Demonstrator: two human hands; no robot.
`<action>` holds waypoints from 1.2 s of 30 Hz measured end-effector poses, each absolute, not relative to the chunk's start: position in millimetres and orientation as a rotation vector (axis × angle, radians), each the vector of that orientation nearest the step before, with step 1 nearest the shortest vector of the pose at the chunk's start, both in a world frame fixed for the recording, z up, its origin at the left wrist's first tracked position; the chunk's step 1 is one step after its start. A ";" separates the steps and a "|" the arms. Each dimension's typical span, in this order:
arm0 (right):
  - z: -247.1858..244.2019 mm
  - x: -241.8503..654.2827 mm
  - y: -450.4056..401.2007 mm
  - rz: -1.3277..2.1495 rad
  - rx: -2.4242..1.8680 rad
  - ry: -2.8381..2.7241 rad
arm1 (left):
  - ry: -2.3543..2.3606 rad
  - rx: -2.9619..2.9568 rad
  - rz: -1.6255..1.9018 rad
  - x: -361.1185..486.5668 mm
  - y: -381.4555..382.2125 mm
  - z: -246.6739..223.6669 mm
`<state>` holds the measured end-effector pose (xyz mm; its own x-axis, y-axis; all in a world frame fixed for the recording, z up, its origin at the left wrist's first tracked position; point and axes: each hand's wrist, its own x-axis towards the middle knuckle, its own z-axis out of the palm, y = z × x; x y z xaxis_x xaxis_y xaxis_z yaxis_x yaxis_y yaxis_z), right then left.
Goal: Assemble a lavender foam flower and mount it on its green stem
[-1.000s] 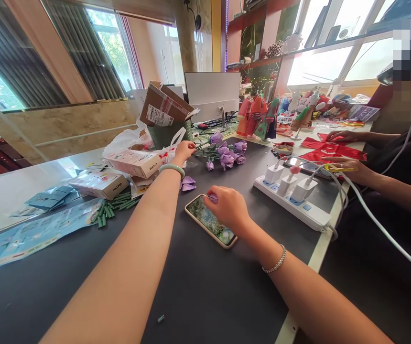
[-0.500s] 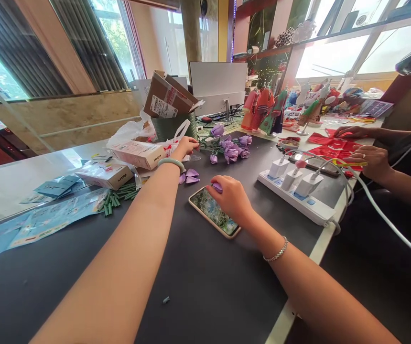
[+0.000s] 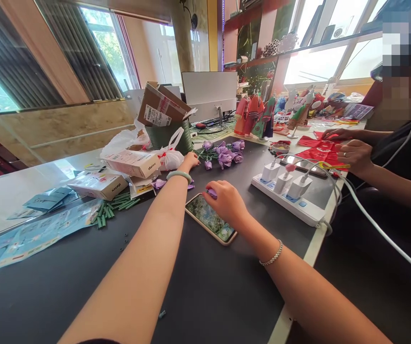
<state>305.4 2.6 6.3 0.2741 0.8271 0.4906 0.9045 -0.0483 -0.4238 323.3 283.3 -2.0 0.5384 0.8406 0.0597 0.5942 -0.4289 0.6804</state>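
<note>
My left hand [image 3: 191, 161] reaches out to the stem side of the purple flowers [image 3: 225, 154]; its fingers are bent together, and what they hold is too small to make out. Purple petals [image 3: 158, 183] lie near my left wrist, partly hidden by the arm. My right hand [image 3: 227, 199] is closed on a purple piece [image 3: 211, 193], just above the phone [image 3: 205, 217], which lies face up on the dark table mat [image 3: 205, 286].
A white power strip [image 3: 287, 200] with chargers and cables lies at the right. Green tubes [image 3: 105, 212], small boxes [image 3: 100, 185] and a blue sheet [image 3: 40, 234] lie left. A green bin [image 3: 169, 138] holds cardboard. At the right, another person's hands handle red cloth [image 3: 320, 149].
My left hand has moved down a little, nearer the flower stems, and its wrist now covers some petals. My right hand keeps its hold over the phone. The whole view has shifted slightly.
</note>
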 end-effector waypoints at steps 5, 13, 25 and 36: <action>8.0 303.9 1.6 -0.134 -1.887 -1.573 | 1.209 2.215 0.647 316.8 290.8 -0.5; 8.8 302.1 1.3 -0.138 -1.881 -1.560 | 1.102 2.327 0.858 308.2 291.9 9.9; 16.4 297.7 -2.8 -0.138 -1.932 -1.604 | 1.027 2.391 0.820 322.2 296.8 9.6; 20.6 295.0 -4.6 -0.126 -1.965 -1.617 | 1.080 2.457 0.820 342.5 301.7 5.4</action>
<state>295.0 -4.6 20.6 0.2589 0.8673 0.4251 0.9228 -0.0921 -0.3742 342.5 301.7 5.4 0.5460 0.7511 0.3710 0.5587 -0.6565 0.5068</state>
